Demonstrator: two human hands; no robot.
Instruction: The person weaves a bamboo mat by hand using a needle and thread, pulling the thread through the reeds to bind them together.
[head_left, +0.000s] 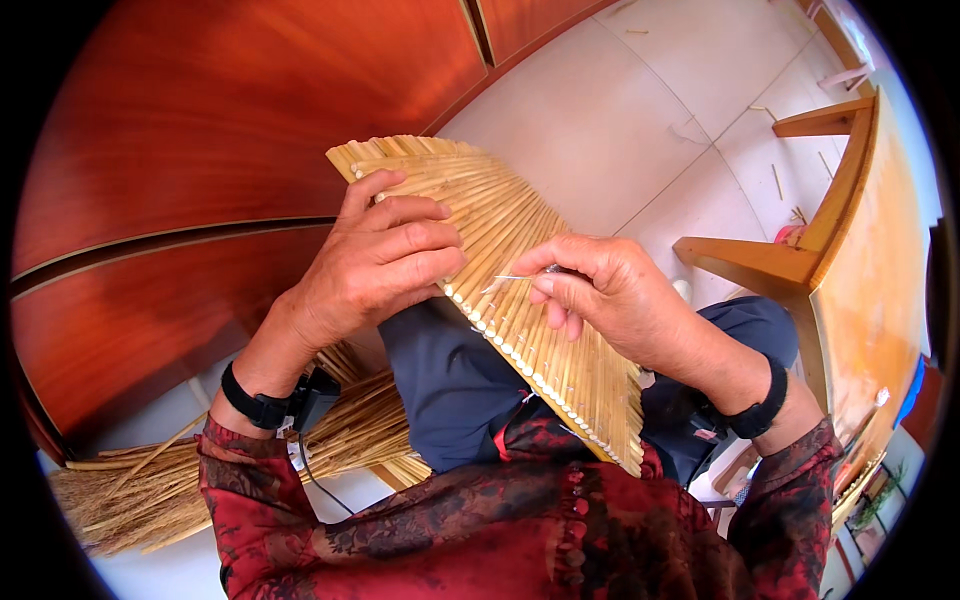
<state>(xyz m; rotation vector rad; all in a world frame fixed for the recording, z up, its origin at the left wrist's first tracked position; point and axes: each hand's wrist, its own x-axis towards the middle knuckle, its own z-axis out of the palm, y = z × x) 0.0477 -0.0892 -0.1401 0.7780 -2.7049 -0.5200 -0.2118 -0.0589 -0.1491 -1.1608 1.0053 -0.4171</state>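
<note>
A panel of pale yellow plant stalks [490, 195], set side by side, slants across my lap with its cut ends lined up along the left edge. My left hand [385, 250] grips that edge, fingers lying over the top face and the thumb hidden. Above the middle of the panel, my right hand [605, 290] pinches a thin, shiny needle [515, 277] between thumb and forefinger, its tip pointing left toward the stalks. White thread shows along the cut ends. Whether the needle touches the panel I cannot tell.
A bundle of long dry stalks with brushy tips [150, 490] lies at the lower left. Red-brown cabinet doors [230, 120] stand at the left. To the right is a wooden table [875, 290] with angled legs. Stalk scraps [777, 182] litter the tiled floor.
</note>
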